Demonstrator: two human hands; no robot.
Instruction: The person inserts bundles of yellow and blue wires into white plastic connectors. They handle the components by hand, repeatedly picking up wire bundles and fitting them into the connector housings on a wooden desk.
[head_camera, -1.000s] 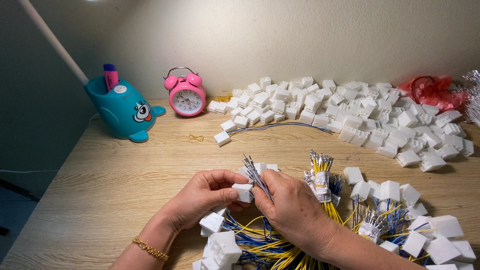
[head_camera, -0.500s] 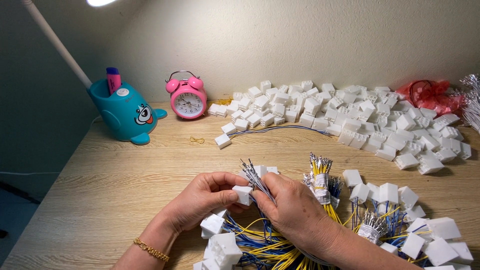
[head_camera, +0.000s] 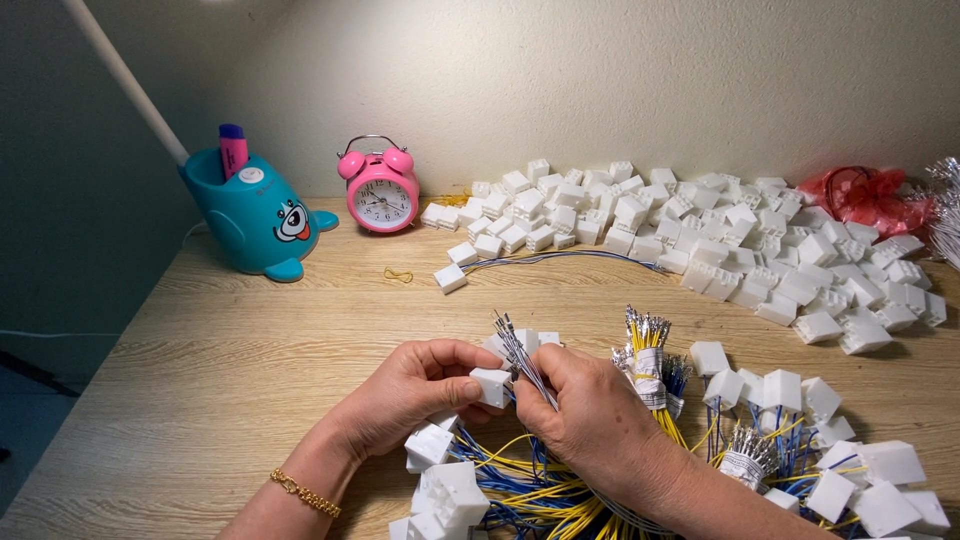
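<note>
My left hand (head_camera: 415, 395) pinches a small white plastic connector housing (head_camera: 491, 386) just above the wooden table (head_camera: 230, 350). My right hand (head_camera: 590, 415) grips a thin bundle of grey-blue wires with metal tips (head_camera: 520, 350) that fans up and left, its lower end meeting the housing. Both hands touch at the fingertips over a tangle of yellow and blue wires (head_camera: 530, 485). A taped bundle of yellow wires with metal terminals (head_camera: 648, 350) stands right beside my right hand.
A large heap of white housings (head_camera: 720, 235) covers the back right. More housings (head_camera: 800, 400) lie near my right wrist. A pink alarm clock (head_camera: 381, 190), a teal whale-shaped pen holder (head_camera: 255, 215), a red bag (head_camera: 865, 195) and a rubber band (head_camera: 397, 274) are behind.
The hands stay together in the same spot with the housing and wires; only slight finger shifts show. The view has tilted a little.
</note>
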